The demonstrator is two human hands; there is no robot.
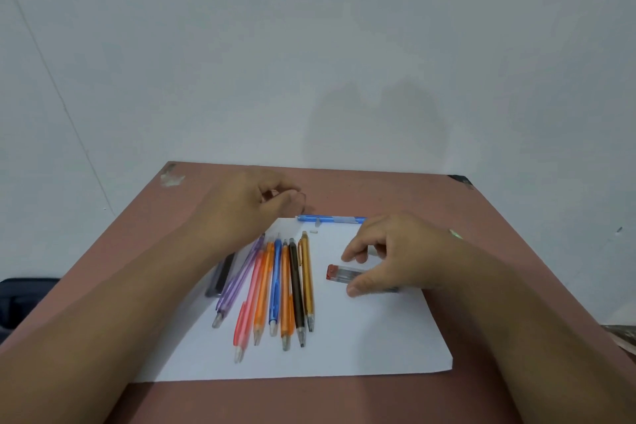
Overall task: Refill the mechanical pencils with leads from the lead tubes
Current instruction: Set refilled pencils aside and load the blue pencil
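Observation:
Several mechanical pencils lie side by side on a white sheet, tips toward me: purple, pink, orange, blue, orange, dark brown and gold. A blue pencil lies crosswise at the sheet's far edge, with a small clear cap and a white eraser bit beside it. My right hand holds a clear lead tube with a red cap lying on the paper, thumb on its near side and fingers arched over it. My left hand hovers left of the blue pencil, fingers loosely curled, nothing seen in them.
The sheet lies on a small reddish-brown table set against a pale wall. A dark grey case or tube lies at the sheet's left edge, partly under my left forearm. A dark bag sits beyond the table's left side.

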